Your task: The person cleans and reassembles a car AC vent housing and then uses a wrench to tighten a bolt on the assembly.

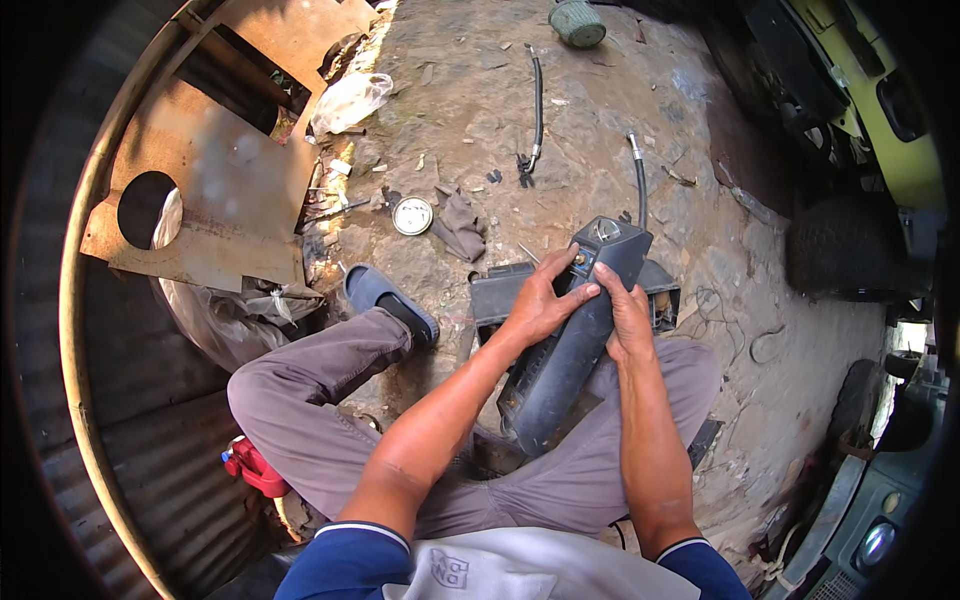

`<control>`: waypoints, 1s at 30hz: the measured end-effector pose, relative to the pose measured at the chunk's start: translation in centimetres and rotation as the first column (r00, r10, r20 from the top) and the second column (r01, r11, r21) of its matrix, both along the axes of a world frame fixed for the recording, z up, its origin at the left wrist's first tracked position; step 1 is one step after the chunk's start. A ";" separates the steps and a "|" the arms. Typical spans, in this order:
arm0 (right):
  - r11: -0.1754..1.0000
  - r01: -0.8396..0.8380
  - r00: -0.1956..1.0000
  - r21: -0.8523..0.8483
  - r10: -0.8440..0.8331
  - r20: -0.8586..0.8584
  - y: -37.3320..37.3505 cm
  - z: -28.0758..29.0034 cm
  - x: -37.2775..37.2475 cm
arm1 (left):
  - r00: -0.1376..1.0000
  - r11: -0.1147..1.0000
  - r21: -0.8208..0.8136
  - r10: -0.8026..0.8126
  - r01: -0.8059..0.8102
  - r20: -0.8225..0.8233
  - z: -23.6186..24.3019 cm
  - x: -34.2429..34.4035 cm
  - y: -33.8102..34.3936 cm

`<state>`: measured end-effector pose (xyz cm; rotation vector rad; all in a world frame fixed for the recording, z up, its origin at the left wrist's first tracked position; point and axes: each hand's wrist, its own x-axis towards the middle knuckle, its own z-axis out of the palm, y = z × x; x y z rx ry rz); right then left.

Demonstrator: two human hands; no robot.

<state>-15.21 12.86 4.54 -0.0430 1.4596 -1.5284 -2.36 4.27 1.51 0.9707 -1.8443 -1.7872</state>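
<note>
A long black device with a round dial at its far end leans across my lap. My left hand is closed on its left side, fingertips at the small panel with a brass-coloured fitting below the dial. Gripping the right edge is my right hand, its thumb up by the same panel. A short black hose with a metal end shows just beyond the device. Behind and under it lies a black plastic casing, partly hidden by my hands and the device.
On the ground ahead are another black hose, a round white-faced gauge, a grey cloth and a green bucket. A rusty metal sheet stands at left, a red container below. Vehicle parts line the right.
</note>
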 end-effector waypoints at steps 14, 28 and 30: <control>0.999 -0.015 0.995 -0.046 0.019 0.095 0.0 -0.3 -0.5 | 0.998 0.974 -0.224 0.054 -0.046 0.028 -1.0 -0.4 -2.9; 0.998 -0.042 0.996 -0.039 0.045 0.071 -0.3 -0.3 -0.6 | 0.994 0.862 -0.496 -0.095 0.106 0.048 0.0 -0.5 -4.8; 0.998 -0.041 0.996 -0.037 0.044 0.073 -0.2 -0.3 -0.6 | 0.992 0.852 -0.508 -0.117 0.125 0.048 0.4 -0.2 -4.9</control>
